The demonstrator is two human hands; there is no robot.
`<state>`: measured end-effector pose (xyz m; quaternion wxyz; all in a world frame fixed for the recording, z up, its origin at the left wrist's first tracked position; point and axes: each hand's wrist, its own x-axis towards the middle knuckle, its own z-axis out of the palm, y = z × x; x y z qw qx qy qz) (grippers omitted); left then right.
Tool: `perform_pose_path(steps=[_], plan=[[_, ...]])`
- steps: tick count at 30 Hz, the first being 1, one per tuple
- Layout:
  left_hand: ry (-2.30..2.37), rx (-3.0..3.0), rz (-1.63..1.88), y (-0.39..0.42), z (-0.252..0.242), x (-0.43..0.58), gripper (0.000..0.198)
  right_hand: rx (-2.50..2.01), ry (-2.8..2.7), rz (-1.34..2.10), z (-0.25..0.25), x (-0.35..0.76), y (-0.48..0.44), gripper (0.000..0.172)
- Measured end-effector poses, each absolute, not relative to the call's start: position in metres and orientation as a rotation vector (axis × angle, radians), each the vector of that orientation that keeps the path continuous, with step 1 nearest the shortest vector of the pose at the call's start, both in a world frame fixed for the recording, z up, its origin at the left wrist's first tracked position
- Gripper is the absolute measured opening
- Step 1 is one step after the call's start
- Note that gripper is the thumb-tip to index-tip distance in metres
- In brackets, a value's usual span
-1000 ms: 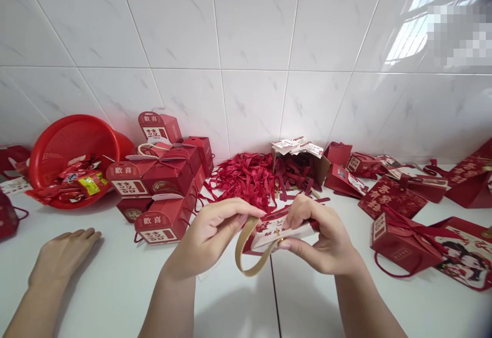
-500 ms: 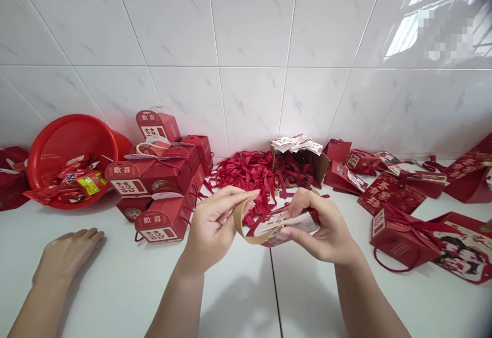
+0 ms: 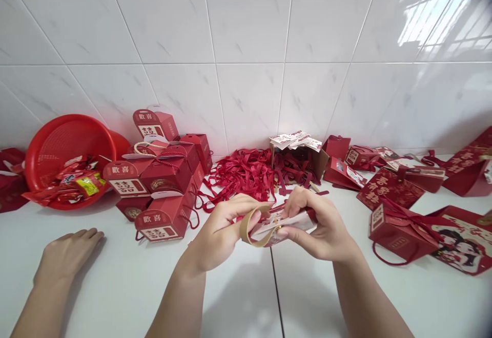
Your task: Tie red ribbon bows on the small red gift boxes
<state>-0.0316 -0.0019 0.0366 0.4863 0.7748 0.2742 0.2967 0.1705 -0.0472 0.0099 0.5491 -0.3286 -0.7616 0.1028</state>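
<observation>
My left hand [image 3: 223, 230] pinches a tan paper strip [image 3: 251, 230] that curls in a loop out of a flat red and white gift box [image 3: 286, 223]. My right hand [image 3: 315, 225] grips that box from the right, fingers wrapped over its top edge and thumb underneath. Both hands hover just above the white table [image 3: 246, 297], near its middle. Most of the box is hidden behind my fingers.
Another person's hand [image 3: 67, 256] lies flat on the table at the left. A stack of folded red boxes [image 3: 159, 179] stands beside a red basket [image 3: 67, 148] holding snack packets. Red ribbons [image 3: 244, 171] pile by the tiled wall. Flat red boxes and bags [image 3: 400, 215] spread to the right.
The tan loop has shrunk and drawn in toward the box. My left hand has moved closer to the right one. The other person's hand has stayed put.
</observation>
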Motion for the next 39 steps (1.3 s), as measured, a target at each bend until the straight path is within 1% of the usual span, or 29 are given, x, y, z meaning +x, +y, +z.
perform_pose_path(steps=[3,12,22,27,32,39], plan=[[0.622,1.912,0.669,-0.006,0.04,-0.029,0.03,-0.788,-1.805,0.281,0.011,0.17,-0.047,0.024],[0.577,1.957,0.688,-0.011,0.038,-0.026,0.03,-0.768,-1.799,0.304,0.01,0.169,-0.047,0.023],[0.53,1.97,0.661,-0.018,0.044,-0.027,0.03,-0.732,-1.792,0.269,0.013,0.169,-0.048,0.024],[0.553,2.015,0.792,-0.022,0.04,-0.026,0.031,-0.731,-1.78,0.245,0.014,0.17,-0.049,0.024],[0.514,1.976,1.054,-0.018,0.033,-0.02,0.021,-0.748,-1.774,0.22,0.013,0.17,-0.047,0.025],[0.543,1.751,1.029,-0.017,0.033,-0.017,0.014,-0.735,-1.764,0.198,0.013,0.171,-0.048,0.026]])
